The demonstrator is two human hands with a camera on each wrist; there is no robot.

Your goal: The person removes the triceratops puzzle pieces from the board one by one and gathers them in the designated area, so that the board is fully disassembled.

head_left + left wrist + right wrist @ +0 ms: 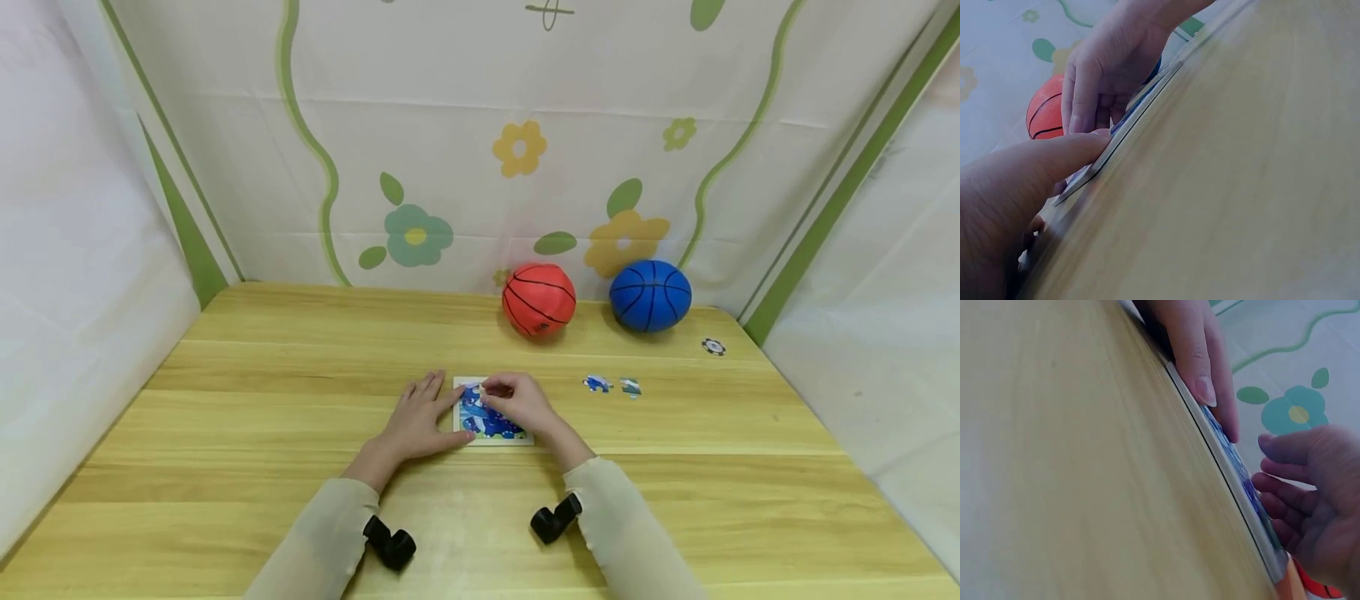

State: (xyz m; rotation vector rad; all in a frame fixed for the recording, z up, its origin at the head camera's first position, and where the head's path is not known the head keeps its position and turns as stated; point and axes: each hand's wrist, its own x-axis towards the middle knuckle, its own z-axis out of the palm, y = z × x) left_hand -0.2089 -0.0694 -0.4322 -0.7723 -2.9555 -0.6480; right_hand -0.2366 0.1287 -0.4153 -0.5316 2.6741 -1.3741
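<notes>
A small blue jigsaw puzzle board [501,432] lies flat at the table's middle. My left hand [418,419] lies flat on the wood at its left side, fingers straight, and its thumb [1199,365] presses the board's edge [1232,467]. My right hand [517,400] arches over the board's far part, and its fingertips [1080,119] touch the puzzle surface. I see no piece held between its thumb and fingers [1285,494]. The left wrist view shows the board's edge [1127,128] beside my left thumb [1054,162].
Two loose puzzle pieces [597,383] [631,387] lie to the right of the board. A red ball [538,298] and a blue ball [650,295] sit at the back by the flowered cloth wall. A small black-and-white disc [713,347] lies at the far right.
</notes>
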